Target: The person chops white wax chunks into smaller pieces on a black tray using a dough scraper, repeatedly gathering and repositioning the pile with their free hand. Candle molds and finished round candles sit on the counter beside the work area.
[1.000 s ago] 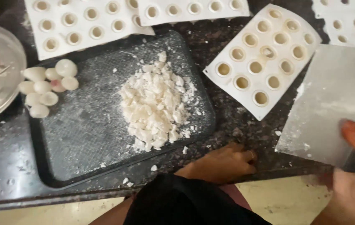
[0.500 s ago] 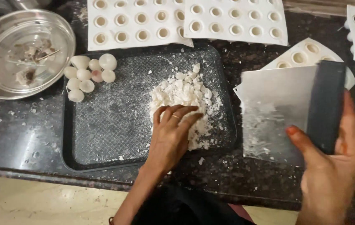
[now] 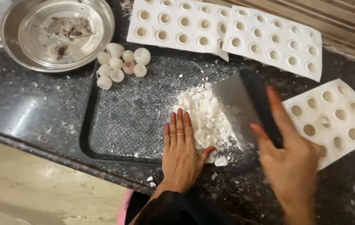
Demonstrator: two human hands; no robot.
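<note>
Left hand (image 3: pixel 181 148): lay flat, fingers together and holding nothing, against the 9 o'clock side of a heap of white broken chunks (image 3: pixel 204 118) on the dark rectangular textured tray (image 3: pixel 123 121). Right hand (image 3: pixel 292 156): was clamped on a flat metal scraper with a dark handle (image 3: pixel 240 104), its blade at the heap's 3 o'clock side (motion-blurred). White round-cavity moulds (image 3: pixel 269 39) sat at 12 o'clock, small pale shells (image 3: pixel 119 64) at 10 o'clock beside a steel bowl (image 3: pixel 98 43).

The head camera looks steeply down, from close above, at a dark tray (image 3: pixel 115 125) on the counter (image 3: pixel 27 104).
</note>
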